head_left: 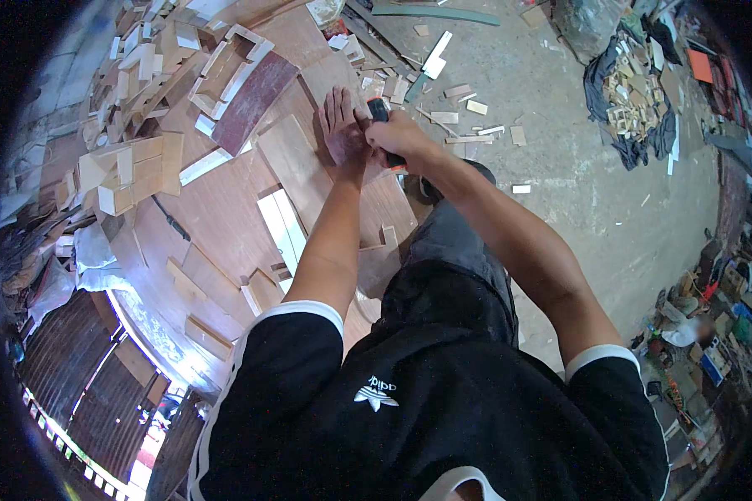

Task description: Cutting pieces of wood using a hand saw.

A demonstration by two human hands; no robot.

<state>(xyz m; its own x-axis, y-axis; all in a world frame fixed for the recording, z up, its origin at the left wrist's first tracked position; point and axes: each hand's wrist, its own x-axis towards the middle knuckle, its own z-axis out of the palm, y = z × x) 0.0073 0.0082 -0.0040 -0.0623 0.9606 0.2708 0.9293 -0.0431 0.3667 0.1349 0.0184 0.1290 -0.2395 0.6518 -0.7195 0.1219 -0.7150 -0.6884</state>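
Observation:
On the wooden boards in front of me, my left hand [342,134] lies flat with its fingers stretched out. Close against its thumb side, my right hand [401,140] is closed around a tool with a black-and-orange handle [378,110]. The working end of this tool is hidden, so its exact kind does not show. Beneath and beside the left hand is a light plywood board [286,154]. A white strip [282,227] lies left of my left forearm.
Wooden frames and offcuts [146,67] are piled at the far left, near a reddish-brown panel [255,100]. A black slender tool [171,219] lies on the work surface. Scraps [476,107] litter the concrete floor; a dark sack [597,83] holds offcuts. Clutter lines the right wall.

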